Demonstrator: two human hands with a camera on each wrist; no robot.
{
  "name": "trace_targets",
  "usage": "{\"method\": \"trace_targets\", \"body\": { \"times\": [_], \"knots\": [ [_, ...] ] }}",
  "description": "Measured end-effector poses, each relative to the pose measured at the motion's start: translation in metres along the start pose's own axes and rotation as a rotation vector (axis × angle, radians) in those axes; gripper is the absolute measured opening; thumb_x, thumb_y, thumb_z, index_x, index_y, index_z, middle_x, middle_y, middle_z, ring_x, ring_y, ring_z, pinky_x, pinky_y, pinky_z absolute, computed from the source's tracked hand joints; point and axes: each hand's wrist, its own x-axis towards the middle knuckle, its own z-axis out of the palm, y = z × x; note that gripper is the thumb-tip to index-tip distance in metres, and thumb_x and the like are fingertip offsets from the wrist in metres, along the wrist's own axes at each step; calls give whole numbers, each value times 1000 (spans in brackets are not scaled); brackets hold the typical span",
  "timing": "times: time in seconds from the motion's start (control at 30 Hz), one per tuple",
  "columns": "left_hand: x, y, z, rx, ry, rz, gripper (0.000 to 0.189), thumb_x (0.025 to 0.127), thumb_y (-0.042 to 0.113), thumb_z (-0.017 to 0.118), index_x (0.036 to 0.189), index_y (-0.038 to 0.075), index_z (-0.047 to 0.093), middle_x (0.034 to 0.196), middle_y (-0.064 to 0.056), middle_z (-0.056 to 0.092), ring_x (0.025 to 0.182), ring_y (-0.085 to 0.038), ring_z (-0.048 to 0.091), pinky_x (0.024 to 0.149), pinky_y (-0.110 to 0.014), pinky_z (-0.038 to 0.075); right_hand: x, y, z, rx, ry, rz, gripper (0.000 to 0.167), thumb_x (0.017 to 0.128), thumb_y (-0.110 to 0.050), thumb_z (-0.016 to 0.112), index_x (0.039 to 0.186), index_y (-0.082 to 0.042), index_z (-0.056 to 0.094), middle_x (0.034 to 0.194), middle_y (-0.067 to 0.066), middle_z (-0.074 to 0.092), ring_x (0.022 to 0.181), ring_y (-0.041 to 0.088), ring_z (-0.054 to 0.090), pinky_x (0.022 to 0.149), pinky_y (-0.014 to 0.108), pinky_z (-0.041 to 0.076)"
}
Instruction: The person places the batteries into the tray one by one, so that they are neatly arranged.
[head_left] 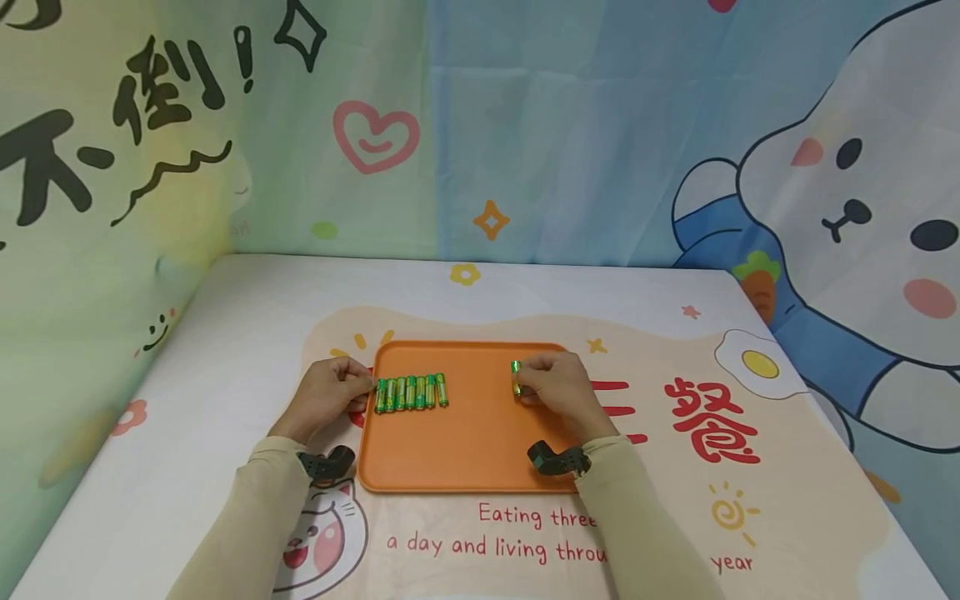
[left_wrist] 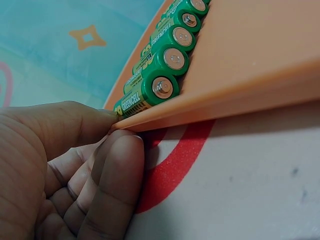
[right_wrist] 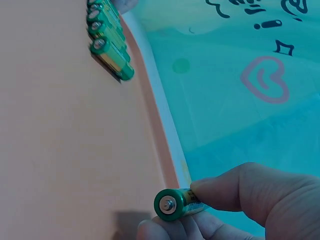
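An orange tray (head_left: 472, 454) lies on the table, with a row of several green batteries (head_left: 411, 392) side by side at its left. My left hand (head_left: 327, 396) pinches the tray's left rim; in the left wrist view the thumb (left_wrist: 75, 120) is above the rim beside the nearest battery and the fingers lie under it. Over the tray's right part, my right hand (head_left: 557, 385) holds a single green battery (right_wrist: 172, 204) between thumb and fingertips. Its button end faces the camera in the right wrist view. The row's batteries (right_wrist: 111, 57) appear farther off there.
A printed cloth (head_left: 487, 575) with red lettering, a fried egg and a cartoon cat covers the table. Behind it hangs a patterned curtain (head_left: 570, 133) with a large cartoon animal at right. Each wrist wears a black strap device (head_left: 327, 464).
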Motion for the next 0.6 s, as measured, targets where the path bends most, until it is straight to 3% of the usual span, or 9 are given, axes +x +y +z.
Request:
{"method": "trace_targets", "body": {
  "times": [0.23, 0.6],
  "knots": [
    [0, 0, 0, -5, -1, 5, 16, 97, 7, 65, 104, -8, 66, 77, -3, 67, 65, -10, 63, 61, -22, 57, 0, -2, 13, 3, -21, -24, 15, 94, -10, 74, 102, 3, 76, 87, 11, 71, 75, 19, 70, 72, 29, 63],
    [0, 0, 0, -4, -1, 6, 16, 98, 7, 65, 104, -8, 65, 77, -2, 67, 65, -9, 63, 60, -22, 57, -2, -8, 29, -24, -34, 6, 14, 94, -14, 76, 102, -3, 76, 92, 12, 73, 78, 22, 71, 73, 30, 63]
  ]
}}
